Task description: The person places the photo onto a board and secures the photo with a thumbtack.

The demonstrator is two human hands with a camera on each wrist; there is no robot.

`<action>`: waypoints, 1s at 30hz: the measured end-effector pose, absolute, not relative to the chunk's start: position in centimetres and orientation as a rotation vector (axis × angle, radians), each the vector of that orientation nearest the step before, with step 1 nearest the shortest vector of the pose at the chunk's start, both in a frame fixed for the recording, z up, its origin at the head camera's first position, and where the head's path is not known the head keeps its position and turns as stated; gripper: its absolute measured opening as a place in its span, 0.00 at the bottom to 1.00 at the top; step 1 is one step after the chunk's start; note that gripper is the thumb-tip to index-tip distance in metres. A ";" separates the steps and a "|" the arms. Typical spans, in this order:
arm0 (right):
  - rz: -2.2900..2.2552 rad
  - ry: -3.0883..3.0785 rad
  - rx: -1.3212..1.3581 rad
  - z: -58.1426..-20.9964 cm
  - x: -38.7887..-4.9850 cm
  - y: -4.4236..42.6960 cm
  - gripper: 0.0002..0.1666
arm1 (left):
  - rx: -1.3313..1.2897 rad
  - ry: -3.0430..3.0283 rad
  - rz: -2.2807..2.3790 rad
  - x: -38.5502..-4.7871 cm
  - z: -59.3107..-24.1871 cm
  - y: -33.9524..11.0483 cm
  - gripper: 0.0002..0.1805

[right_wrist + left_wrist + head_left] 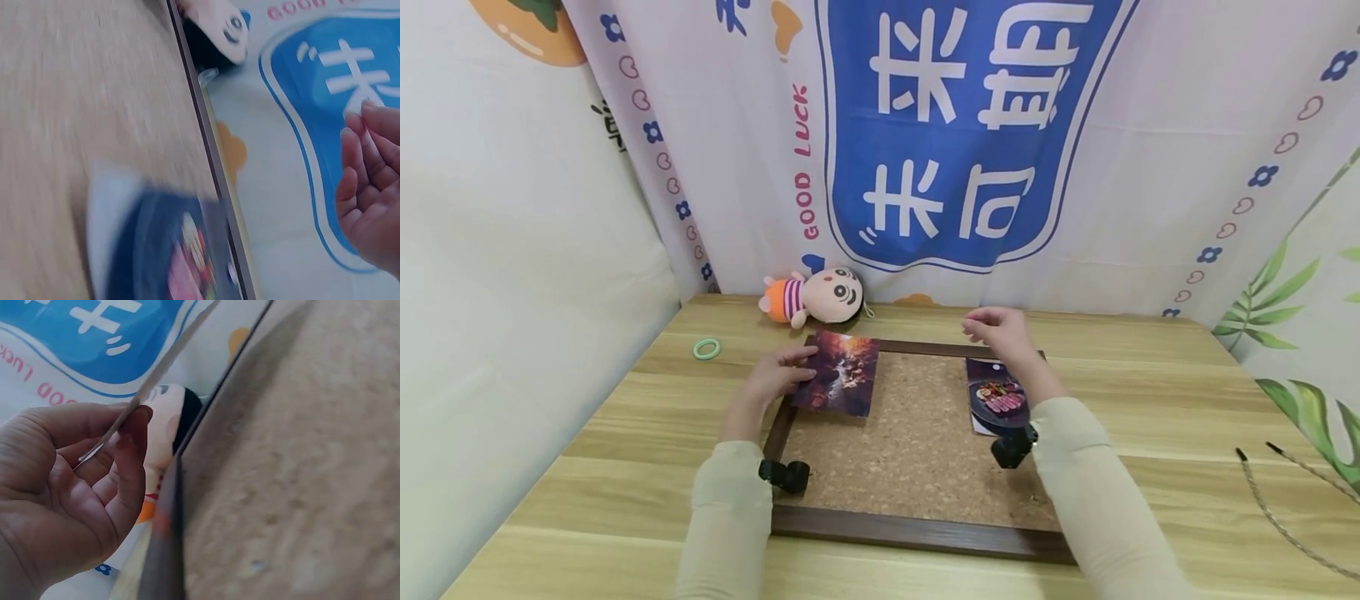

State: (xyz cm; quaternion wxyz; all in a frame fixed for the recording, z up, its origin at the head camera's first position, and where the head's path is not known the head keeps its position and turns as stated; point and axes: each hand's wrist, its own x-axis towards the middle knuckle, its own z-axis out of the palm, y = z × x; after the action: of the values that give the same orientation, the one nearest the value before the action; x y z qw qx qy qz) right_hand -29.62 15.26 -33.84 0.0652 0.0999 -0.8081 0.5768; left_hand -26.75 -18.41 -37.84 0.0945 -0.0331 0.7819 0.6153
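Observation:
My left hand (775, 375) pinches a photo print (842, 375) by its left edge, thumb on one side and fingers on the other. The print, with an orange and dark purple picture, is held over the upper left of a framed cork board (917, 450). In the left wrist view the same print (147, 387) shows edge-on, apart from the cork. Above the board's upper right my right hand (1003, 337) has thumb and index fingertips together; nothing shows between them. Below it, a photo of a plate of food (1000, 396) lies on the cork, partly hidden by the right arm.
A plush doll (812, 297) lies behind the board's upper left corner. To the left is a green ring (707, 349). Twine (1270, 508) with dark tips lies at the right. A printed cloth (1120, 208) hangs behind the table. A small clear spot (257, 567) shows on the cork.

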 end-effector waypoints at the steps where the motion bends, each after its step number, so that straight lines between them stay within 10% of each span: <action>1: 1.763 -2.419 0.307 -33.9 -29.6 14.5 0.13 | -0.103 2.330 1.812 -26.8 -38.0 -18.3 0.26; 30: 2.191 -2.343 0.315 -40.7 -29.2 2.6 0.07 | 0.023 2.635 1.578 -26.9 -39.6 -17.2 0.23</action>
State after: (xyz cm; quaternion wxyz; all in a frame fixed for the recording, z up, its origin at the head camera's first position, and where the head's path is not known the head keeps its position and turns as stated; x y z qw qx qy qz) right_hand -29.21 2.57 -40.69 -0.0408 0.0977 -0.7262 0.6793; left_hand -26.86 -17.17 -39.59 0.0351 0.0075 0.8574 0.5134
